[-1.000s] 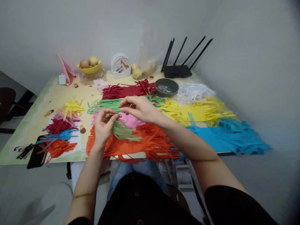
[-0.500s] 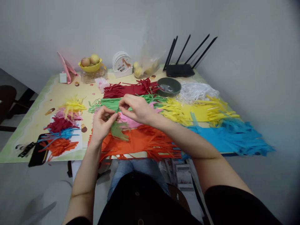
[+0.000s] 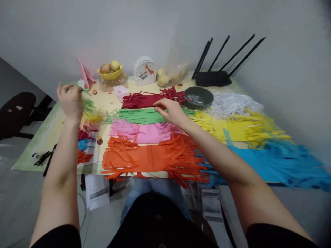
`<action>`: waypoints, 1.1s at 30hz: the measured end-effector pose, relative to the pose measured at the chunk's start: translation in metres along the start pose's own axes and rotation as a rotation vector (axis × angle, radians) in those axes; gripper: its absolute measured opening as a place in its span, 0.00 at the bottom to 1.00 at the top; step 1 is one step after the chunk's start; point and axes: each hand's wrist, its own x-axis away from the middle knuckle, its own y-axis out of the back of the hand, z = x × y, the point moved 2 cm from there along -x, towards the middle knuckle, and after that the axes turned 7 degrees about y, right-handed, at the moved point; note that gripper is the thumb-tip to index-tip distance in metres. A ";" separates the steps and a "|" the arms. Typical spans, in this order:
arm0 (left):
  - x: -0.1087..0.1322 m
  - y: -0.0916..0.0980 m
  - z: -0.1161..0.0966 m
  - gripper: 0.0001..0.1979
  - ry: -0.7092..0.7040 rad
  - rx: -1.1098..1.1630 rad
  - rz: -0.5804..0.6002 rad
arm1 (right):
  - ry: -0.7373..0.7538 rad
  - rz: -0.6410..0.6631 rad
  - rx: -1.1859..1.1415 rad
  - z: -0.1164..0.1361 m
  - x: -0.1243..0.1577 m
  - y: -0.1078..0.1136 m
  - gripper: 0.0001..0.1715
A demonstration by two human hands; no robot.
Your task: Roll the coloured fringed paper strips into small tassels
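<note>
At the left, raised above the small pile of fringed bunches, my left hand [image 3: 69,100] is closed on a green fringed bunch [image 3: 89,102], blurred by motion. Yellow [image 3: 94,116], dark red, blue [image 3: 85,144] and orange [image 3: 84,157] fringed bunches lie below it in a column, partly hidden by my forearm. My right hand [image 3: 170,111] hovers over the green fringed sheet [image 3: 141,116], thumb and forefinger apart with nothing visible between them. Around it lie a dark red fringed sheet [image 3: 150,99], a pink one [image 3: 152,133] and an orange one [image 3: 150,157].
Yellow [image 3: 235,130] and blue [image 3: 252,160] fringed sheets spread to the right. A dark green bowl [image 3: 198,97] stands before white strings [image 3: 234,105]. Along the wall are a black router [image 3: 213,78], a coaster holder [image 3: 144,80], a yellow fruit bowl [image 3: 110,73] and a pink stand [image 3: 85,74].
My hands have parted. The left has carried the green bunch left, over the column of bunches; the right has let go and moved slightly right. The view has shifted a little.
</note>
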 end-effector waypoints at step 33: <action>0.089 -0.235 -0.147 0.21 -0.375 0.051 0.941 | -0.179 0.541 0.118 -0.101 0.007 -0.044 0.12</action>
